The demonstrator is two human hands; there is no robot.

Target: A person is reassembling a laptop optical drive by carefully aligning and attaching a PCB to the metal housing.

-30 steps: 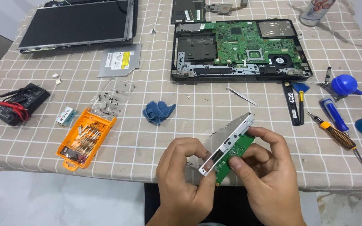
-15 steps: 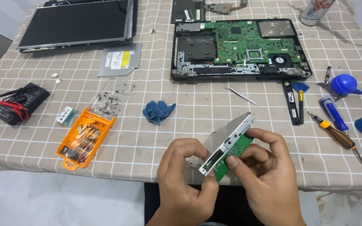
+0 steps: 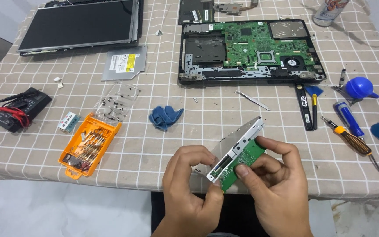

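A checked cloth covers the table (image 3: 163, 145), whose near edge runs just under the 2 hands. The left hand (image 3: 189, 184) and right hand (image 3: 277, 184) both grip a tilted silver drive (image 3: 235, 147) with green board (image 3: 242, 160); bare cloth lies just beyond them, before the blue rag (image 3: 165, 116).

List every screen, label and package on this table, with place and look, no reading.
Laptop screen panel: far left corner, flat dark rectangle, unlit.
Optical drive: beside the panel, grey slab with white-and-yellow label.
Small box: left, near the orange bit case, white, red and teal.
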